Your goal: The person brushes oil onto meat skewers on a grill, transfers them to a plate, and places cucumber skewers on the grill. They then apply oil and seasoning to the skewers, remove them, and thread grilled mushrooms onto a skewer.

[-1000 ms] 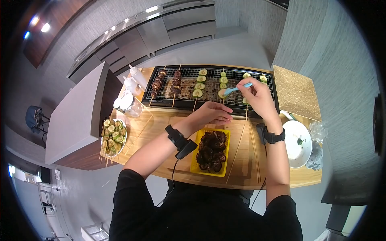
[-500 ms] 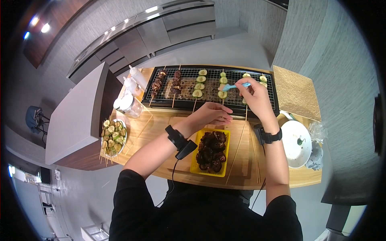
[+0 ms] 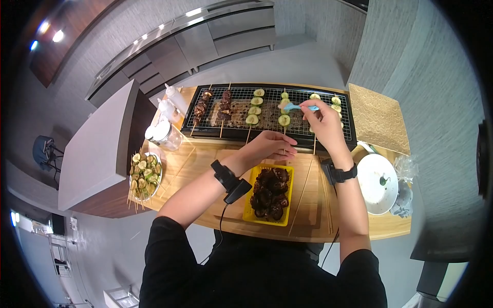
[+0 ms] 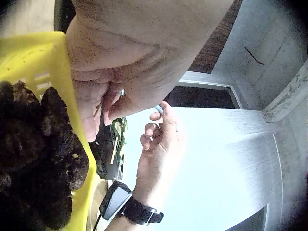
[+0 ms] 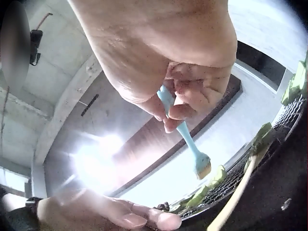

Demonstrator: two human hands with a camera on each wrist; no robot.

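My right hand (image 3: 326, 126) pinches a light blue basting brush (image 3: 292, 106) by its handle. The brush head lies at a skewer of green cucumber slices (image 3: 284, 120) on the black grill (image 3: 303, 137). In the right wrist view the pale bristles (image 5: 204, 171) sit close over the slices. My left hand (image 3: 267, 146) hovers at the grill's near edge, fingers loosely extended, its fingertips by the lower end of that skewer. Below it stands a yellow basket (image 3: 247, 213) of dark brown mushroom-like pieces (image 3: 269, 192).
Meat-like dark skewers (image 3: 225, 105) and more cucumber skewers (image 3: 255, 110) lie on the grill. At left are squeeze bottles (image 3: 176, 97), a jar (image 3: 167, 134) and a plate of skewered slices (image 3: 145, 174). Bare sticks (image 3: 324, 197) lie right of the basket, near a white pan (image 3: 377, 192).
The brush has moved away from me along the cucumber skewer, from its nearest slice to those higher up. The right hand has shifted slightly with it; my left hand stays in place.
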